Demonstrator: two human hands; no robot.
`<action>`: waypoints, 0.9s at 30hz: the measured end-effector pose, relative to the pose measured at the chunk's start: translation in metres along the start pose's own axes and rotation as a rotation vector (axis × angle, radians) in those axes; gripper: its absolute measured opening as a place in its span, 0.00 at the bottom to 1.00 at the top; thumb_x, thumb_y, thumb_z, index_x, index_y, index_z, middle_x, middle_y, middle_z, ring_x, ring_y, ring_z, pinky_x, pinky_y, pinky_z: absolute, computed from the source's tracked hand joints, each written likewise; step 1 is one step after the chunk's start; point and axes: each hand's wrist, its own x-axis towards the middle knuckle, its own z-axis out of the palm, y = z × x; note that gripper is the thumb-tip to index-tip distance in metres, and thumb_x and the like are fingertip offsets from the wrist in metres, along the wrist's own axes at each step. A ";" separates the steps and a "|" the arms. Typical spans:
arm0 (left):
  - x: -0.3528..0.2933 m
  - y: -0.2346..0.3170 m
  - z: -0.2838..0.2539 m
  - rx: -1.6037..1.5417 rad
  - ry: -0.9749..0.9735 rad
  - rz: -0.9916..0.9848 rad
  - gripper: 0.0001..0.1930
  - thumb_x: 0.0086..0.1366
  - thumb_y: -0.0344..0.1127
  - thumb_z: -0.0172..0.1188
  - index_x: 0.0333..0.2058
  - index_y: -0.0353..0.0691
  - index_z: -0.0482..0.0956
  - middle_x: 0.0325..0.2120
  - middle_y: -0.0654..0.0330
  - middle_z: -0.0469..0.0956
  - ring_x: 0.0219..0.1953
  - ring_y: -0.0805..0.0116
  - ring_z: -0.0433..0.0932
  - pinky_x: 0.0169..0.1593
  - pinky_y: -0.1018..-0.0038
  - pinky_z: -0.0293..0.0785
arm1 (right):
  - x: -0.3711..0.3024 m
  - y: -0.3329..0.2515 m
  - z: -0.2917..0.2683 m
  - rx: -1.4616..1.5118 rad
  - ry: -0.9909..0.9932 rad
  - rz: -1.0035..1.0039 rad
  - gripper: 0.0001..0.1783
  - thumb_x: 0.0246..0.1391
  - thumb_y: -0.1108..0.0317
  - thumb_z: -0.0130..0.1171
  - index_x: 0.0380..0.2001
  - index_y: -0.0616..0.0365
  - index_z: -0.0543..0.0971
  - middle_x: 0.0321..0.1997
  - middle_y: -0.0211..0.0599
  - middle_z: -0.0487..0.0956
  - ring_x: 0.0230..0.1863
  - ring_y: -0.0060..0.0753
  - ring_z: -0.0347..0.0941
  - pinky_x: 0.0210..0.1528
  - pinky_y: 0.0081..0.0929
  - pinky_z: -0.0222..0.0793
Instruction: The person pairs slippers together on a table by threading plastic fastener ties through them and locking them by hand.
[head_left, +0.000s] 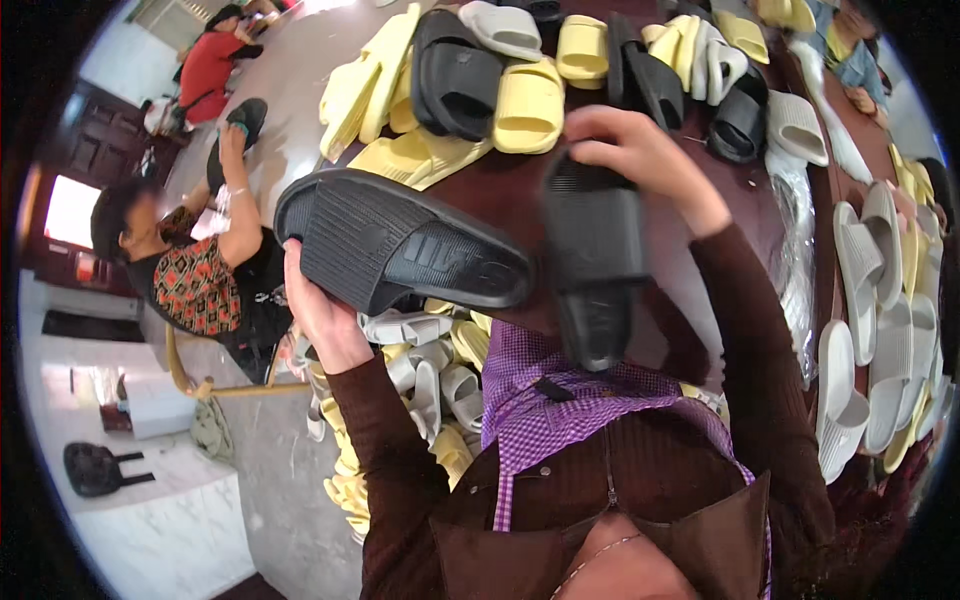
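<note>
By the fingers of the left hand [325,318], one end of a black, ribbed, moulded slide sandal with a broad strap [400,245] is gripped; the thumb is laid up against its outer edge, while the other fingers are hidden beneath the sole, so their spread cannot be told. By the right hand [640,150], the far end of a second black slide sandal, of matching ribbed make [600,245], is pinched from above, fingers and thumb nearly closed on it, though blur softens that sandal's outline. Both sandals are held up over the dark, glossy tabletop [500,195], one slanted across the front of the body, the other hung lengthwise, heel end toward the wearer.

Little weight is to be expected in either, judging by the thick foam-like look; the sole should flex and spring back, and the strap should yield if squeezed. Breakage seems unlikely. The ribs should give some grip, the smoother heel less; the sole's edge or the strap would be the surest hold.

The left wrist is turned palm upward, its forearm raised from below; the right elbow is bent outward, with the hand folded inward over the sandal. Beyond the fingers, a yellow rubbery slide sandal [528,110] is seen among the heaped footwear, and a purple-and-white checked apron [560,400] is worn below.
</note>
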 end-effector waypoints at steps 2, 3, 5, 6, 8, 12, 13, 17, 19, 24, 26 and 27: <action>-0.008 0.000 0.023 -0.025 -0.047 -0.009 0.20 0.68 0.42 0.46 0.50 0.33 0.68 0.45 0.51 0.74 0.46 0.59 0.75 0.49 0.63 0.73 | 0.017 0.008 0.017 -0.341 0.208 -0.097 0.18 0.50 0.71 0.58 0.45 0.66 0.73 0.43 0.33 0.77 0.43 0.22 0.72 0.48 0.21 0.67; -0.010 -0.001 0.032 -0.023 -0.060 -0.024 0.20 0.68 0.42 0.46 0.50 0.33 0.68 0.45 0.51 0.74 0.46 0.59 0.75 0.49 0.63 0.73 | 0.017 0.003 0.022 -0.346 0.220 -0.082 0.18 0.50 0.71 0.58 0.45 0.66 0.73 0.43 0.33 0.77 0.43 0.22 0.72 0.48 0.21 0.67; -0.016 -0.003 0.044 -0.035 -0.059 -0.005 0.21 0.68 0.43 0.46 0.50 0.32 0.67 0.46 0.49 0.73 0.47 0.59 0.75 0.50 0.62 0.73 | 0.012 -0.033 0.035 0.133 0.120 -0.017 0.22 0.49 0.72 0.59 0.49 0.66 0.71 0.46 0.37 0.76 0.45 0.23 0.71 0.50 0.22 0.66; -0.020 -0.004 0.050 -0.041 -0.062 -0.003 0.21 0.68 0.43 0.45 0.51 0.31 0.67 0.47 0.48 0.73 0.47 0.58 0.74 0.50 0.61 0.73 | 0.006 -0.044 0.041 0.166 0.061 -0.072 0.24 0.49 0.73 0.59 0.51 0.66 0.69 0.47 0.38 0.76 0.46 0.24 0.71 0.51 0.23 0.66; -0.039 -0.001 0.068 -0.031 -0.103 -0.002 0.22 0.68 0.44 0.45 0.51 0.31 0.66 0.48 0.48 0.72 0.47 0.58 0.74 0.50 0.61 0.72 | -0.016 -0.056 0.056 0.190 0.019 -0.097 0.27 0.48 0.73 0.59 0.53 0.66 0.67 0.48 0.40 0.75 0.48 0.24 0.70 0.52 0.23 0.66; -0.074 -0.021 0.094 0.021 -0.208 0.037 0.24 0.68 0.45 0.44 0.53 0.30 0.65 0.49 0.48 0.71 0.48 0.57 0.73 0.50 0.62 0.71 | -0.066 -0.063 0.074 0.049 0.105 -0.190 0.32 0.46 0.75 0.61 0.56 0.66 0.63 0.49 0.40 0.74 0.49 0.27 0.69 0.53 0.25 0.65; -0.082 -0.027 0.097 0.077 -0.210 0.031 0.24 0.68 0.45 0.44 0.53 0.30 0.64 0.49 0.49 0.70 0.49 0.57 0.73 0.50 0.63 0.71 | -0.076 -0.059 0.078 0.087 0.152 -0.123 0.33 0.46 0.75 0.61 0.56 0.66 0.63 0.49 0.40 0.73 0.50 0.27 0.69 0.53 0.26 0.64; -0.076 -0.059 0.073 0.180 -0.529 0.037 0.23 0.65 0.40 0.49 0.54 0.31 0.63 0.50 0.50 0.69 0.49 0.57 0.72 0.50 0.65 0.70 | -0.128 -0.036 0.056 0.262 0.499 0.194 0.33 0.45 0.74 0.62 0.55 0.66 0.63 0.48 0.38 0.73 0.49 0.28 0.69 0.53 0.26 0.64; -0.082 -0.079 0.061 0.200 -0.700 0.035 0.24 0.64 0.38 0.51 0.55 0.31 0.62 0.51 0.51 0.68 0.50 0.57 0.71 0.50 0.65 0.69 | -0.157 -0.033 0.036 0.415 0.572 0.215 0.33 0.45 0.73 0.62 0.55 0.66 0.63 0.49 0.38 0.73 0.49 0.28 0.69 0.52 0.26 0.64; -0.134 -0.135 0.055 0.973 -0.660 0.079 0.30 0.55 0.24 0.57 0.57 0.32 0.58 0.56 0.46 0.59 0.57 0.53 0.62 0.56 0.62 0.62 | -0.197 -0.011 0.020 0.066 0.516 0.454 0.31 0.48 0.69 0.60 0.54 0.67 0.63 0.49 0.43 0.73 0.49 0.33 0.70 0.52 0.27 0.65; -0.140 -0.147 0.060 1.118 -0.736 0.285 0.30 0.56 0.25 0.56 0.57 0.32 0.58 0.57 0.45 0.57 0.59 0.53 0.59 0.58 0.62 0.59 | -0.207 0.013 0.037 -0.510 0.675 0.313 0.30 0.50 0.66 0.60 0.54 0.66 0.64 0.48 0.48 0.73 0.49 0.40 0.70 0.51 0.30 0.66; -0.138 -0.150 0.058 1.266 -0.718 0.515 0.29 0.57 0.25 0.55 0.57 0.31 0.58 0.57 0.44 0.56 0.60 0.53 0.57 0.60 0.62 0.56 | -0.208 0.012 0.038 -0.528 0.714 0.343 0.30 0.50 0.66 0.60 0.54 0.66 0.64 0.48 0.48 0.73 0.49 0.40 0.70 0.51 0.30 0.66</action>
